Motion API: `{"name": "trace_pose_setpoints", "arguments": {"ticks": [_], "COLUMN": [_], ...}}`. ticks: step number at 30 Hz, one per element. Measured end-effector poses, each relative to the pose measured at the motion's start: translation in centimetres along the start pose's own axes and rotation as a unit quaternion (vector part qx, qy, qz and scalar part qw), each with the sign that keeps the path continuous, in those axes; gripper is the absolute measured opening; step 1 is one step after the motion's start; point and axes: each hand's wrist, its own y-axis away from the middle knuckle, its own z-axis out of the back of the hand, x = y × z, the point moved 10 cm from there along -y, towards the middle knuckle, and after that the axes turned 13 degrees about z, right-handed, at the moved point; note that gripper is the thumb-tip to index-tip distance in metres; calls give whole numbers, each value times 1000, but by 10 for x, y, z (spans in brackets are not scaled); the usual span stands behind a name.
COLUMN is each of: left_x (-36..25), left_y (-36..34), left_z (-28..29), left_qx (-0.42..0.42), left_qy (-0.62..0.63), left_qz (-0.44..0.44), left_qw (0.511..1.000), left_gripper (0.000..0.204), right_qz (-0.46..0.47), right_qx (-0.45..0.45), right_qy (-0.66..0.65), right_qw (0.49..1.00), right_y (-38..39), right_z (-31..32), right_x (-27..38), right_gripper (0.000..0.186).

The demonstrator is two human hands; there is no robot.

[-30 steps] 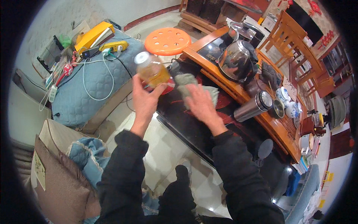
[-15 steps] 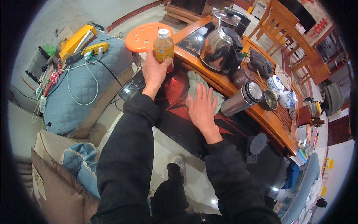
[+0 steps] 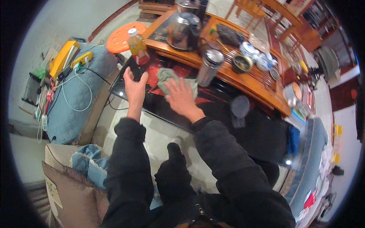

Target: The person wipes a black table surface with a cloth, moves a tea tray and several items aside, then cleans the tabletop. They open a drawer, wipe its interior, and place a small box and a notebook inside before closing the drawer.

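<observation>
My left hand has its thumb and fingers curved apart with nothing between them, just below a bottle of yellow liquid with a white cap, standing at the far left of the glossy black-and-red table. My right hand lies with spread fingers on a crumpled grey-green cloth on that table. A tall steel flask stands just right of the cloth.
A wooden tea tray holds kettles and blue-and-white pots. An orange stool stands behind at left. A padded seat with cables is left, a sofa lower left. A dark round object sits right of my hands.
My left hand has let go of the bottle and drawn back slightly below it. My right hand remains on the cloth. The view has shifted, so the scene sits differently in frame.
</observation>
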Motion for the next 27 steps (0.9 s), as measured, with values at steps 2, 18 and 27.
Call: {"name": "trace_pose_setpoints", "arguments": {"ticks": [2,18,27], "left_x": [5,-32,13], "left_y": [52,280,275], "left_z": [2,-146,-249], "left_qx": [19,248,219], "left_qy": [23,-107,-23], "left_qz": [48,81,265], "left_qw": [998,960,939], "left_gripper": [71,26,33], "right_qz": [26,-41,-292], "right_qx": [9,16,0], "right_qy": [9,-13,73], "right_qw": [1000,999,954], "right_y": [31,321,491], "right_z": [5,126,196], "right_x": [21,-7,-128], "right_gripper": [57,67,65]}}
